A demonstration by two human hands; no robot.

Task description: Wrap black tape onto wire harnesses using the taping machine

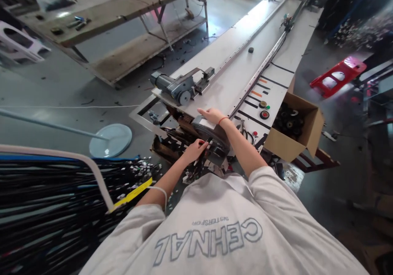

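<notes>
At the near end of the long white bench, my left hand is closed, thumb and fingers pinched on a black cable with small white ends. It is at the left side of a dark grey round machine housing. My right hand lies over the top of this housing, fingers stretched out, with a red string on the wrist. A pale patch on the housing shows just below the right palm. The fingertips of the left hand partly hide what they grip.
A motor unit with a pulley sits on the bench's left corner. Tape rolls and a red button are right of the hands. An open cardboard box holds dark parts. Black cables hang on a rack at left.
</notes>
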